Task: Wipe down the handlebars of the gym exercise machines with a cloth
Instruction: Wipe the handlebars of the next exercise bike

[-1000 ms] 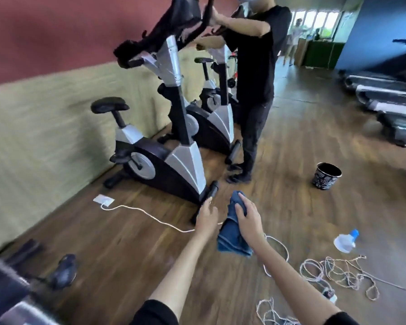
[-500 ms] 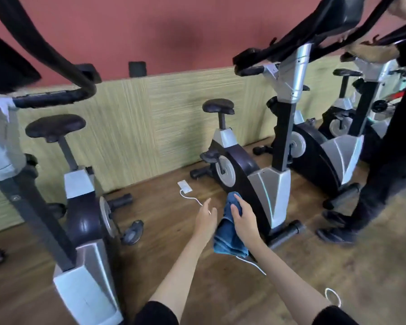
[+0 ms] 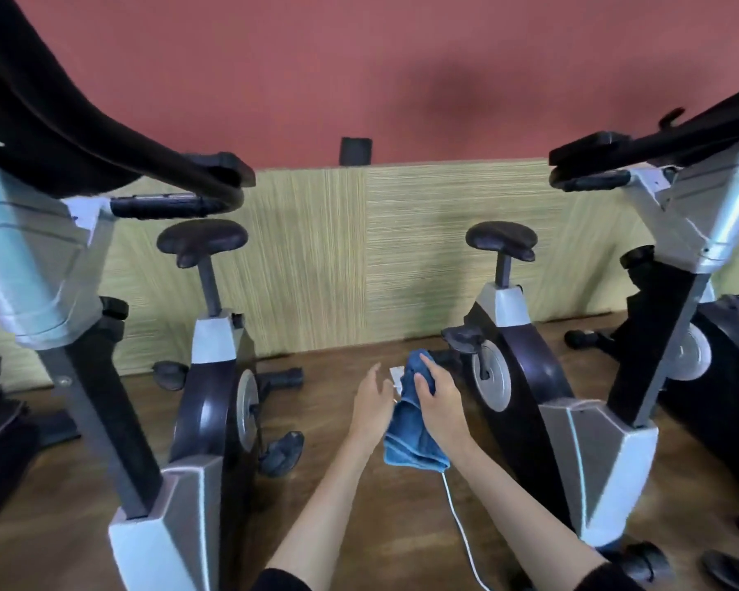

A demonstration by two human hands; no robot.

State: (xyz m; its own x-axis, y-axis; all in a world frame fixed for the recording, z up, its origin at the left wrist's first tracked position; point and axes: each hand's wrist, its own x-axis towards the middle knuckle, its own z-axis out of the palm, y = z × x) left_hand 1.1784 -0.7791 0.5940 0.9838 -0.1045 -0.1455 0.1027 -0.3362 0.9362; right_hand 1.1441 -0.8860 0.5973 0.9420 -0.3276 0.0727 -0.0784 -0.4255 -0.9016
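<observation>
You have turned since a moment ago, so two bikes now stand on each side of you and the other person in black is gone from view. Your blue cloth (image 3: 414,424) hangs low in the middle, above the wood floor (image 3: 338,496). Your right hand (image 3: 438,403) holds it with the fingers curled round its top. Your left hand (image 3: 372,405) is just left of the cloth, with the fingers loose and apart, and I see nothing in it. No wiping is going on yet. You seem to be getting the cloth ready and picking a bike. The left handlebar (image 3: 163,205) is up and far left of the cloth, and the right handlebar (image 3: 589,180) is up and far right of it. Next, I think you need to lift the cloth high and step to one of them, then wrap the cloth round the black grip. Both bars run off the edge of the view, so you cannot see their ends. The cloth hides your right palm and part of the white cable (image 3: 461,531) below it.
</observation>
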